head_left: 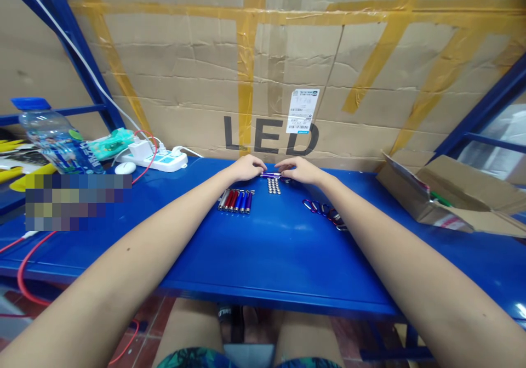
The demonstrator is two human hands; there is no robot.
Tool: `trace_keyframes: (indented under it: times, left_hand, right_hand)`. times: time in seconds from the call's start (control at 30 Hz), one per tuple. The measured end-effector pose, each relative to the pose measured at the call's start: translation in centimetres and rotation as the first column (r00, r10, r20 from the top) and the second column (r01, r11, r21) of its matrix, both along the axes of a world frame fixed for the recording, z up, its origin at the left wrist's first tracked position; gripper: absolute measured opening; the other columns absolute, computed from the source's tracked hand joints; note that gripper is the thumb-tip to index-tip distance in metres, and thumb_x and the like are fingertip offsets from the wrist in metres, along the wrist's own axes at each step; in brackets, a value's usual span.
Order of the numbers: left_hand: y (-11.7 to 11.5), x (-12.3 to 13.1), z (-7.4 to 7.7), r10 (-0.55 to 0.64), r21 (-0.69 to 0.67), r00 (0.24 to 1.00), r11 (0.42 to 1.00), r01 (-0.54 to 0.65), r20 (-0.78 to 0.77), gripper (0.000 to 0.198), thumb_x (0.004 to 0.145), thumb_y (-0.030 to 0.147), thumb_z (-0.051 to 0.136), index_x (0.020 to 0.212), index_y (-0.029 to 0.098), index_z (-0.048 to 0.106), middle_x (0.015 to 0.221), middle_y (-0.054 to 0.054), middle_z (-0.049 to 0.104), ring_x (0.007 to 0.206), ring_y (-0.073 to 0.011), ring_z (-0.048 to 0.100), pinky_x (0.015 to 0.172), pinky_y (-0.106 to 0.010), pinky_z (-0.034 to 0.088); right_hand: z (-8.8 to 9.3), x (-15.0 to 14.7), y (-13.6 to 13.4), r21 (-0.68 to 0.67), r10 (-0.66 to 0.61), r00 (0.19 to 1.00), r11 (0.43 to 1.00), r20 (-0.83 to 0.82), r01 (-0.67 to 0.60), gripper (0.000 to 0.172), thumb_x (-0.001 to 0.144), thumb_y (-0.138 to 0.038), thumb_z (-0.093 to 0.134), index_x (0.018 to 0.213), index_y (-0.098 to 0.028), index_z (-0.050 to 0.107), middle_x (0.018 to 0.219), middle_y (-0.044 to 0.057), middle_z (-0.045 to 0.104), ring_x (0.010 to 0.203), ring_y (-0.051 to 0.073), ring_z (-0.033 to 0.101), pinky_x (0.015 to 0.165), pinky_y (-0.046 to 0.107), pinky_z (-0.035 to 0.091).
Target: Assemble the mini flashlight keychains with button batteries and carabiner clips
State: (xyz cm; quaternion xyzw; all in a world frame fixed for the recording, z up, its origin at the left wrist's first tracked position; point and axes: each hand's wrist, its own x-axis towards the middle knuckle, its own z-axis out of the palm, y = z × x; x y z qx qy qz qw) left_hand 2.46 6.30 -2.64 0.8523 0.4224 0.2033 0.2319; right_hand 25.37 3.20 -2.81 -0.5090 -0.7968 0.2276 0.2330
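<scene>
At the back of the blue table, my left hand (247,168) has its fingers curled at the left end of a slim purple metal tube (270,175), like a mini flashlight. On its other side, my right hand (302,169) reaches in with fingers apart, close to the tube's right end. Small silver button cells (273,186) lie in rows just in front of it. Left of them is a neat line of silver, red and blue mini flashlights (236,201). Several coloured carabiners (322,210) lie by my right forearm, which partly covers them. A dark item under my right hand is mostly hidden.
An open cardboard box (427,198) stands at the right. On the left are a water bottle (57,137), a white power strip (164,159) with plugs, a white round case (125,168) and red cables. A large taped carton (184,72) walls off the back.
</scene>
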Motion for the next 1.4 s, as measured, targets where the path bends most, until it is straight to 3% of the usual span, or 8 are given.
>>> trace_keyframes:
  times: [0.2,0.33,0.47,0.57,0.73,0.97,1.23,1.4]
  left_hand:
    - [-1.0,-0.9,0.9,0.041,0.134,0.998,0.99,-0.035,-0.041,0.033,0.089,0.025,0.051,0.111,0.017,0.074,0.122,-0.008,0.071,0.114,-0.023,0.063,0.103,-0.034,0.044]
    - [-2.2,-2.6,2.9,-0.063,0.126,0.985,0.989,0.083,-0.16,0.027,0.084,0.025,0.056,0.102,0.019,0.075,0.109,-0.007,0.075,0.099,-0.0208,0.066,0.091,-0.032,0.048]
    - [-3.4,-3.5,4.9,-0.152,0.026,0.946,0.986,0.166,-0.285,0.023,0.079,0.024,0.059,0.095,0.02,0.076,0.097,-0.004,0.076,0.086,-0.0175,0.067,0.079,-0.028,0.047]
    - [-4.1,-3.4,5.6,-0.206,-0.018,0.925,0.977,0.212,-0.32,0.024,0.077,0.023,0.061,0.096,0.021,0.076,0.098,-0.002,0.076,0.086,-0.017,0.067,0.077,-0.026,0.046]
    - [-5.0,-2.9,5.5,-0.235,-0.059,0.922,0.972,0.228,-0.307,0.023,0.075,0.024,0.062,0.093,0.022,0.076,0.098,-0.002,0.076,0.086,-0.0174,0.066,0.076,-0.026,0.046]
    - [-5.2,-2.5,4.9,-0.291,-0.1,0.892,0.957,0.274,-0.346,0.019,0.073,0.022,0.063,0.087,0.022,0.076,0.089,-0.001,0.076,0.078,-0.0162,0.066,0.069,-0.025,0.045]
    - [-4.7,-2.3,3.9,-0.29,-0.087,0.895,0.957,0.277,-0.338,0.016,0.077,0.02,0.062,0.084,0.02,0.076,0.083,-0.003,0.074,0.072,-0.0152,0.063,0.066,-0.025,0.044]
    - [-4.2,-2.1,3.5,-0.288,-0.087,0.898,0.957,0.275,-0.333,0.019,0.077,0.023,0.063,0.092,0.02,0.075,0.09,-0.004,0.075,0.078,-0.017,0.064,0.069,-0.026,0.045]
  right_hand:
    - [0.2,0.8,0.0,0.089,-0.057,0.998,0.994,-0.015,0.058,0.043,0.08,-0.006,0.053,0.118,-0.014,0.071,0.12,0.01,0.072,0.108,0.021,0.067,0.1,0.034,0.05]
    - [0.9,0.8,-1.0,0.202,-0.093,0.995,0.975,0.022,0.087,0.035,0.081,-0.007,0.051,0.106,-0.015,0.074,0.11,0.009,0.075,0.102,0.022,0.068,0.096,0.037,0.051]
    - [2.4,-0.3,-4.9,0.317,-0.027,0.993,0.948,0.111,-0.009,0.028,0.085,-0.011,0.051,0.099,-0.017,0.075,0.106,0.009,0.076,0.098,0.023,0.068,0.093,0.039,0.051]
    - [3.1,-2.2,-9.0,0.332,0.06,0.985,0.937,0.164,-0.113,0.03,0.089,-0.013,0.048,0.102,-0.018,0.074,0.108,0.008,0.076,0.098,0.022,0.069,0.091,0.036,0.051]
    - [1.7,-6.1,-12.9,0.255,0.21,0.918,0.918,0.336,-0.304,0.042,0.091,-0.015,0.047,0.129,-0.021,0.064,0.122,0.01,0.071,0.105,0.024,0.067,0.092,0.037,0.05]
    - [-0.2,-7.8,-12.8,0.254,0.146,0.901,0.93,0.409,-0.266,0.046,0.096,-0.021,0.045,0.14,-0.021,0.057,0.123,0.012,0.067,0.109,0.025,0.064,0.094,0.038,0.048]
    - [-0.2,-7.9,-12.9,0.258,0.119,0.889,0.932,0.442,-0.254,0.04,0.095,-0.019,0.045,0.133,-0.019,0.059,0.116,0.012,0.067,0.099,0.023,0.064,0.084,0.034,0.046]
    - [0.3,-7.8,-13.2,0.236,0.106,0.864,0.939,0.493,-0.25,0.023,0.092,-0.018,0.046,0.107,-0.017,0.064,0.1,0.01,0.067,0.087,0.021,0.062,0.076,0.031,0.043]
